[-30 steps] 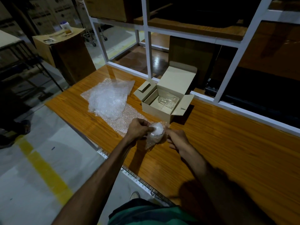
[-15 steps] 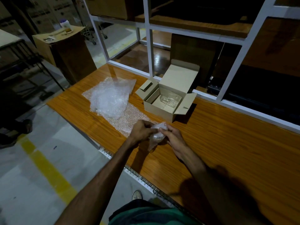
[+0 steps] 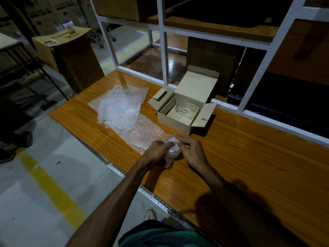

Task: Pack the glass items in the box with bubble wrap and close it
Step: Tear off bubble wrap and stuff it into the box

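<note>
A small glass item swaddled in clear bubble wrap (image 3: 172, 151) is held just above the wooden desk (image 3: 249, 157), left hand (image 3: 157, 151) gripping it, right hand (image 3: 191, 151) pinching the wrap. Likely fragile and slippery; best cradled around its middle. An open cardboard box (image 3: 185, 111) waits nearby.

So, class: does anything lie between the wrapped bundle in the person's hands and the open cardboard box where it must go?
Nothing visible blocks the way. The wrapped bundle is held by the left hand and right hand just in front of the box; only bare table lies between. The flaps are open, though a glass already lies inside.
</note>
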The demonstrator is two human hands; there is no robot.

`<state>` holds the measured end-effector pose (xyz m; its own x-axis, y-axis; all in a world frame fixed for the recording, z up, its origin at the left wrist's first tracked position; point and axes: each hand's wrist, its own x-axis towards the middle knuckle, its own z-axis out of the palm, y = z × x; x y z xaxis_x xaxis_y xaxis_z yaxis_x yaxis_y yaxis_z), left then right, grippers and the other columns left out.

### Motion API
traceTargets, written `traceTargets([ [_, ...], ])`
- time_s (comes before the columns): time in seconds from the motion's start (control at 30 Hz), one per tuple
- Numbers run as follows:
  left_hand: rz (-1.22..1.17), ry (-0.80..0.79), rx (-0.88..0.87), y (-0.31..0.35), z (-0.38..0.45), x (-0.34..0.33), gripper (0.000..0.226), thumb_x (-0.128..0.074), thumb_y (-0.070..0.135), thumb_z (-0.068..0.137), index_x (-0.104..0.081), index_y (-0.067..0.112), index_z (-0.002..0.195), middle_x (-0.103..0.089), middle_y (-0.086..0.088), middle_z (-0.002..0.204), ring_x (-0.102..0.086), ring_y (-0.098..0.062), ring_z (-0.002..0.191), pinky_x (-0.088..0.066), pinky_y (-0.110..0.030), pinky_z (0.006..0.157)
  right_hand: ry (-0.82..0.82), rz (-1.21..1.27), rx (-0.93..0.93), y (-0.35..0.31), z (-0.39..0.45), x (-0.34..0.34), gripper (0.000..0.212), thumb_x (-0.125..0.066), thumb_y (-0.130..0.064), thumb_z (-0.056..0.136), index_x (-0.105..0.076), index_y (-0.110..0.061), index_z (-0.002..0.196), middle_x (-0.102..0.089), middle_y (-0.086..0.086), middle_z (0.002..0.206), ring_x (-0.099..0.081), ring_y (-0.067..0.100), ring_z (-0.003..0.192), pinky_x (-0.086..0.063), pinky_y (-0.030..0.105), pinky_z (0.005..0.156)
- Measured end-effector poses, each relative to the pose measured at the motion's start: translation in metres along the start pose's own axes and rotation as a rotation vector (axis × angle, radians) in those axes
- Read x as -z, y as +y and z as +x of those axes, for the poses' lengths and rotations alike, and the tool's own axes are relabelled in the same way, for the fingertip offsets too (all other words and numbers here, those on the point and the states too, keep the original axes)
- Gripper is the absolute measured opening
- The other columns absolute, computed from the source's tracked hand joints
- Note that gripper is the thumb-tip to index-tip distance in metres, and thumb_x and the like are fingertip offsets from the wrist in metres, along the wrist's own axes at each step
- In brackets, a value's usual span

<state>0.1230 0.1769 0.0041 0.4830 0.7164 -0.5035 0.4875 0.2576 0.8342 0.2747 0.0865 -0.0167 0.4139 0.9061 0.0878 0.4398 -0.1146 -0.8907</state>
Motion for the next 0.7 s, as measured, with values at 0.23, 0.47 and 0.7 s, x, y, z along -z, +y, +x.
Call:
traceTargets([
  [0.23,-0.293,0.022,0.096,0.005,0.001,0.0,0.043,-0.08,0.028,0.091,-0.068,-0.008,0.112,-0.076,-0.029,0.099,-0.076,-0.038,0.077,-0.062,-0.045,0.069,-0.178,-0.404,0.311,0.007,-0.005,0.019,0.079,-0.069,-0.062,0.09,-0.052,-0.022,0.156,-0.052,-0.003,0.161,-0.047,0.007,0.144,-0.048,0.029,0.113],
  [0.47,-0.386,0.102,0.059,0.009,-0.004,-0.002,0.037,-0.084,0.013,0.086,-0.069,-0.011,0.11,-0.076,-0.025,0.099,-0.078,-0.034,0.076,-0.065,-0.048,0.067,-0.119,-0.489,0.289,0.004,-0.008,0.012,0.064,-0.075,-0.044,0.095,-0.057,-0.021,0.152,-0.051,0.001,0.16,-0.054,0.02,0.14,-0.054,0.041,0.109],
  [0.7,-0.446,0.049,-0.09,0.0,-0.01,0.006,0.033,-0.047,-0.011,0.089,-0.072,-0.009,0.113,-0.075,-0.028,0.11,-0.075,-0.045,0.098,-0.063,-0.055,0.085,-0.076,-0.231,0.127,0.009,-0.003,0.018,0.057,-0.083,-0.026,0.09,-0.066,-0.013,0.142,-0.06,0.004,0.152,-0.057,0.011,0.132,-0.058,0.024,0.099],
])
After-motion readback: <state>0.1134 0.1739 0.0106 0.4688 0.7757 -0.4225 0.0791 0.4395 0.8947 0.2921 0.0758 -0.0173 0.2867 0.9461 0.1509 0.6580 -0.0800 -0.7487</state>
